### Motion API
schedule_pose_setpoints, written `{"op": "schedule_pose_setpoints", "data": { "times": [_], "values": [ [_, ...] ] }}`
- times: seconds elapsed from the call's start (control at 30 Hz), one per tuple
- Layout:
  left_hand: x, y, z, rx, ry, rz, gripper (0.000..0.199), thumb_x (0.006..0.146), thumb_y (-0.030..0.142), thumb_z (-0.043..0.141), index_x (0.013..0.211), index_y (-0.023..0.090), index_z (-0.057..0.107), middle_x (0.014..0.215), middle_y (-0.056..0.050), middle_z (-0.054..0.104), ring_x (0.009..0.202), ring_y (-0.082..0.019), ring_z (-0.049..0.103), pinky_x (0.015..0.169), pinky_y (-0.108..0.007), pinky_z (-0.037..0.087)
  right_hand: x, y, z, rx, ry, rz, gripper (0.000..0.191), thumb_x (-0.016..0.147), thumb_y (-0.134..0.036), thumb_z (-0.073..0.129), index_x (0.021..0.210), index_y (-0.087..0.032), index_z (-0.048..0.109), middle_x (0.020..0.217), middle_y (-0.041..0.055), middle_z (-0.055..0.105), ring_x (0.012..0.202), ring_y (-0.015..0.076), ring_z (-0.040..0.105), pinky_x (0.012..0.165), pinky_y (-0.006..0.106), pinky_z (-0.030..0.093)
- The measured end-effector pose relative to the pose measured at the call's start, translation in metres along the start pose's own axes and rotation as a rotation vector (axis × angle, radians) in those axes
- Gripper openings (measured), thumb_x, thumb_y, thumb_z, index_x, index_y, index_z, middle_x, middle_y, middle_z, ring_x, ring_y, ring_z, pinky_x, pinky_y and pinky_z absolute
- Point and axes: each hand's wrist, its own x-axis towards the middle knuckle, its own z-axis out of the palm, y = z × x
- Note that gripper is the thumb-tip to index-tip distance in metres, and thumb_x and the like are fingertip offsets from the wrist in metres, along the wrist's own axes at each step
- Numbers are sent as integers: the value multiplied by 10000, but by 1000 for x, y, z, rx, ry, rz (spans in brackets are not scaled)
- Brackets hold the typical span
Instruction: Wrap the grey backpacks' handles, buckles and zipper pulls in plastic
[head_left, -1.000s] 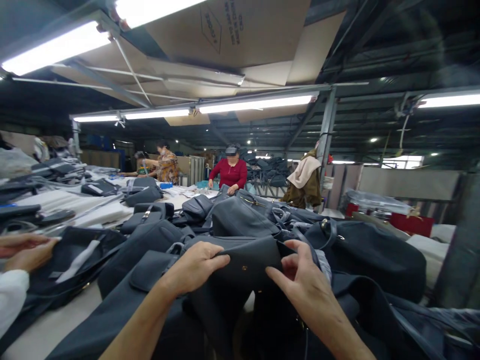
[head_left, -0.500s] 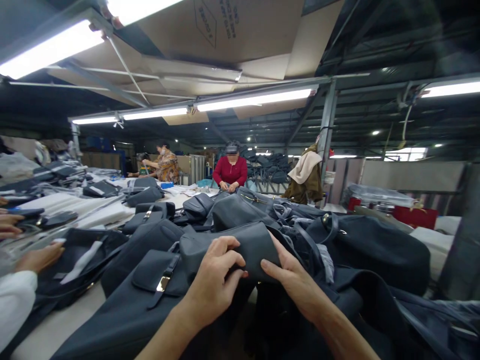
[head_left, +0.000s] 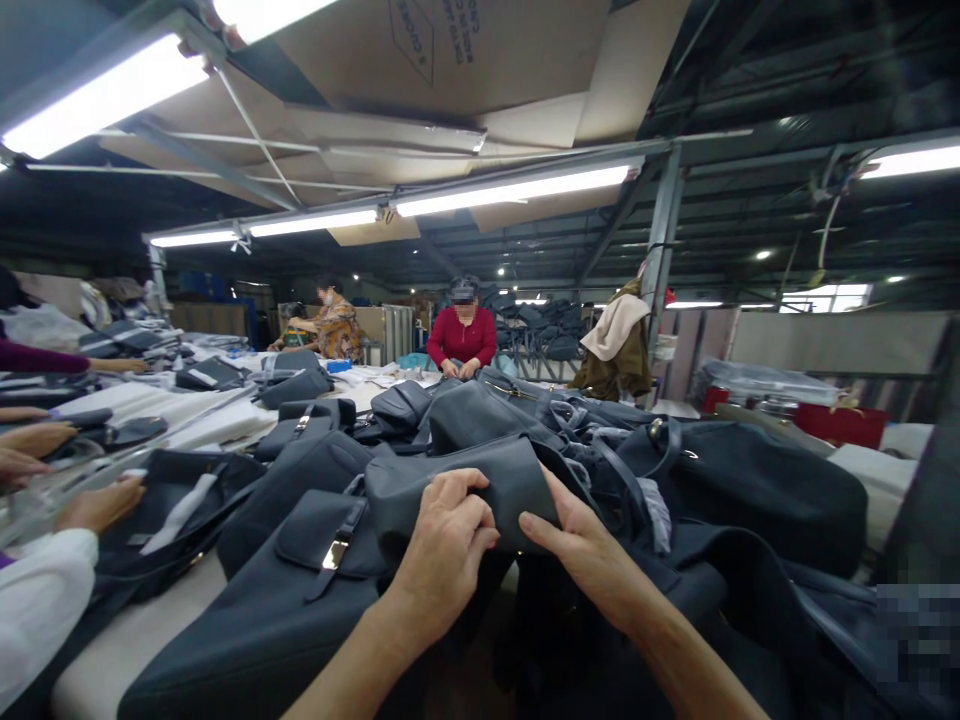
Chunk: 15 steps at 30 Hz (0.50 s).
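A dark blue-grey leather bag (head_left: 420, 490) lies in front of me, its smooth flap facing up. My right hand (head_left: 577, 530) grips the right edge of that flap, thumb on top and fingers underneath. Curled against the bag's surface is my left hand (head_left: 450, 545), its thumb and fingertips drawn together. Whatever may be between those fingertips is too small to make out. Just left of my left hand lies another dark bag (head_left: 247, 600) with a gold buckle (head_left: 336, 553) on its strap.
Dark bags, among them a large one (head_left: 757, 490) at right, cover the table around my hands. A co-worker's hand (head_left: 105, 503) handles an open bag at left. Across the table sits a person in red (head_left: 461, 338). A metal post (head_left: 660, 240) stands behind, right of centre.
My left hand's fingers have drawn closer together on the bag, while my right hand keeps its grip. The co-worker's hand at left has moved slightly right, and a purple sleeve has appeared behind it.
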Motion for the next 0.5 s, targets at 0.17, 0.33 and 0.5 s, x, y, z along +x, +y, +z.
{"op": "schedule_pose_setpoints", "data": {
  "times": [0.17,0.33,0.5],
  "values": [
    [-8,-1,14,329,184,200,186,874,58,510,817,169,648,1134,-93,640,1149,-256,515,1020,-456,412,3,0,0,33,4,-34,672,799,-283,662,1428,-256,426,1362,21,581,1273,259,496,1082,432,368],
    [-9,-4,19,463,246,296,224,911,63,471,884,153,675,1106,-98,671,1164,-250,522,1041,-447,408,5,-1,-1,50,9,-19,674,770,-296,691,1404,-255,465,1282,24,635,1191,265,558,1036,436,411],
    [-48,21,22,247,-285,373,203,936,154,489,987,206,678,1194,-97,645,1207,-256,538,1026,-441,457,9,-3,-6,83,98,2,712,706,-299,745,1375,-261,507,1171,20,695,1151,276,586,999,454,450]
  ]
}}
